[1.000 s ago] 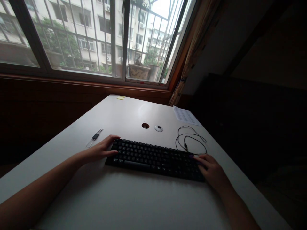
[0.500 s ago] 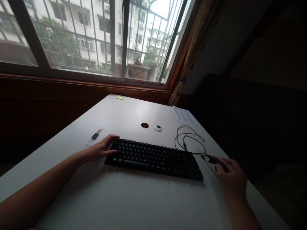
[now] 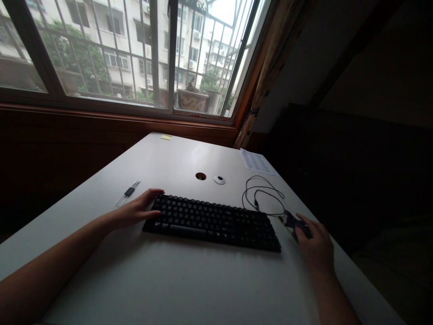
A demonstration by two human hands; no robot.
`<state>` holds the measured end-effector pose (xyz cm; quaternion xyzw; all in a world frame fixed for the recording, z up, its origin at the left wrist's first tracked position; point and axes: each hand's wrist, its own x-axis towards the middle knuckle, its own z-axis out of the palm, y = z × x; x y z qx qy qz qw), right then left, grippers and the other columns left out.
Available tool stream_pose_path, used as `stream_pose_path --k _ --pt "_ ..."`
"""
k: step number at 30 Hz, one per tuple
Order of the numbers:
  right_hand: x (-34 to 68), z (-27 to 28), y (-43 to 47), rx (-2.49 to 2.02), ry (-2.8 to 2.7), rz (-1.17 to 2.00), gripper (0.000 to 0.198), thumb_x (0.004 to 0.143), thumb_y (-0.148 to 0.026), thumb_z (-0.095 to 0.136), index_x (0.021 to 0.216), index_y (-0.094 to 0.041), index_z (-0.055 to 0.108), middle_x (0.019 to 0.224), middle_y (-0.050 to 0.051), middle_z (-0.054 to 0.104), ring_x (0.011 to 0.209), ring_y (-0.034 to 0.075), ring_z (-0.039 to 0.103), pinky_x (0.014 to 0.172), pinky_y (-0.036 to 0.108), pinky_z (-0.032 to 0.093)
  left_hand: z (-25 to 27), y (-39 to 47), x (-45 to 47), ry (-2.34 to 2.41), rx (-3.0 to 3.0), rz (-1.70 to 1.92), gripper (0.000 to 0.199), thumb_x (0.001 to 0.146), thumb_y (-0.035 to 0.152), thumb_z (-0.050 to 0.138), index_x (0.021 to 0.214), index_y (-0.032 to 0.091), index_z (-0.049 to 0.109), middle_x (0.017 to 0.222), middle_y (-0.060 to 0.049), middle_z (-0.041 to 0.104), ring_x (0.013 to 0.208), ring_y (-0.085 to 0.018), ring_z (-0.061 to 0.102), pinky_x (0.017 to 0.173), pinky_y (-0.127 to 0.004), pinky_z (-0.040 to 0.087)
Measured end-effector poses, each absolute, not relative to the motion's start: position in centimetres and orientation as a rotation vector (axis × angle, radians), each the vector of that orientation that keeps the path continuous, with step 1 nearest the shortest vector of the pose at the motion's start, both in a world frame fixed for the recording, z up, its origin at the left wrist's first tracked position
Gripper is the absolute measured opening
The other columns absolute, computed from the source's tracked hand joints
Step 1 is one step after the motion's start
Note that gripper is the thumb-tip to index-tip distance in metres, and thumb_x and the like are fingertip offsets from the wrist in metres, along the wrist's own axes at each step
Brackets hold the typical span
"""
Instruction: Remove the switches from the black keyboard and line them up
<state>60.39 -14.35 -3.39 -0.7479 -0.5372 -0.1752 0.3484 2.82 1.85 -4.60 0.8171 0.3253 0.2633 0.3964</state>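
A black computer keyboard lies on the white table, its keys facing up. At its left end, my left hand grips it, with the thumb on the keys and the fingers at the far corner. My right hand is just beyond the keyboard's right end, its fingers closed on a dark, bluish, cloth-like piece close to the tabletop. The exact kind of this piece is too dark to make out. A thin black cable lies in loose loops behind the keyboard's right part, with a plug among the loops.
The white table has a round hole with a white ring-shaped cover beside it. A printed sheet and yellow notes lie at the far edge. Left of the keyboard is a small dark rectangular piece with thin pale lines.
My right hand has moved slightly forward and left, and the dark piece now sits flatter, beside the cable. My left hand still grips the keyboard. The whole view has shifted a little.
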Motion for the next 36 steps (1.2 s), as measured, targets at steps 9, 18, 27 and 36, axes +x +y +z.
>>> stream_pose_path --k 9,18,27,36 --pt "59.8 -3.7 -13.9 -1.829 -1.376 -0.261 0.055 0.081 -0.045 0.061 0.131 -0.023 0.058 0.117 0.011 0.056 0.091 0.025 0.062 0.083 0.043 0.054 -5.0 2.0 2.8 0.802 2.013 0.714 0.068 0.088 0.033 0.068 0.144 0.028 0.028 0.148 -0.015 0.043 0.137 -0.031 0.042 0.113 -0.051 0.035" --pt "61.1 -4.5 -13.8 -1.784 -1.325 -0.313 0.046 0.086 -0.048 0.056 0.124 -0.022 0.063 0.111 0.010 0.059 0.091 0.024 0.063 0.086 0.044 0.055 -5.1 2.0 2.7 0.799 2.026 0.741 0.071 0.086 0.031 0.070 0.145 0.029 0.029 0.146 -0.016 0.045 0.136 -0.032 0.044 0.113 -0.052 0.037" --pt "61.8 -4.8 -14.0 -1.850 -1.335 -0.403 0.042 0.088 -0.045 0.050 0.112 -0.018 0.071 0.104 0.011 0.061 0.080 0.022 0.063 0.081 0.041 0.054 -4.9 2.1 2.8 0.828 1.987 0.873 0.063 0.089 0.035 0.065 0.143 0.030 0.034 0.141 -0.013 0.050 0.132 -0.029 0.050 0.108 -0.051 0.045" --pt "62.9 -5.8 -13.5 -1.858 -1.487 -0.473 0.040 0.087 -0.043 0.046 0.099 -0.019 0.075 0.095 0.009 0.065 0.087 0.025 0.063 0.087 0.041 0.050 -1.8 3.3 -0.2 1.389 2.162 1.280 0.031 0.091 0.043 0.055 0.112 0.021 0.063 0.118 -0.009 0.062 0.104 -0.027 0.065 0.089 -0.043 0.057"
